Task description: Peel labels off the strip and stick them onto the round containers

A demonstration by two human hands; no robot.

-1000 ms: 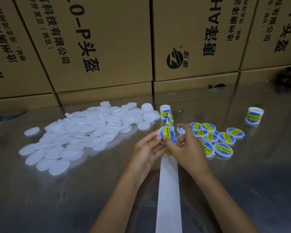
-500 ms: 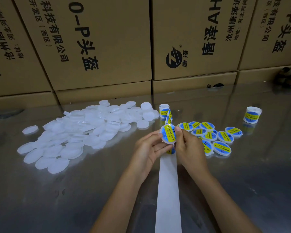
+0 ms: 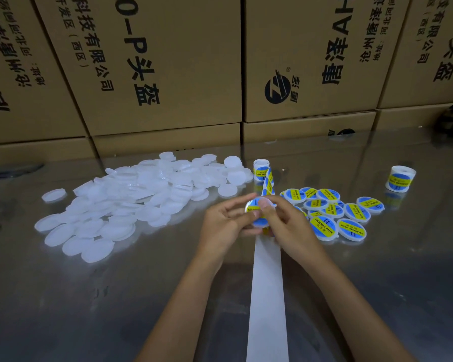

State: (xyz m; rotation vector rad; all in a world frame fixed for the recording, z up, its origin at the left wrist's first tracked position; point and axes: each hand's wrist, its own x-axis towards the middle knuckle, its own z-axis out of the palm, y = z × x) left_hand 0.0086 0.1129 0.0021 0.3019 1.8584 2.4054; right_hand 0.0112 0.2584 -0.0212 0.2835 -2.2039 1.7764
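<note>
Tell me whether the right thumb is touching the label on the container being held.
Touching. The head view shows the right hand with its thumb pressed flat on the blue label of the container, no gap visible.

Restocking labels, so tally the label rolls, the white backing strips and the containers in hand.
Blue-and-yellow label rolls: 2
White paper backing strip: 1
Round white plastic container held by left hand and right hand: 1
Total: 4
</note>
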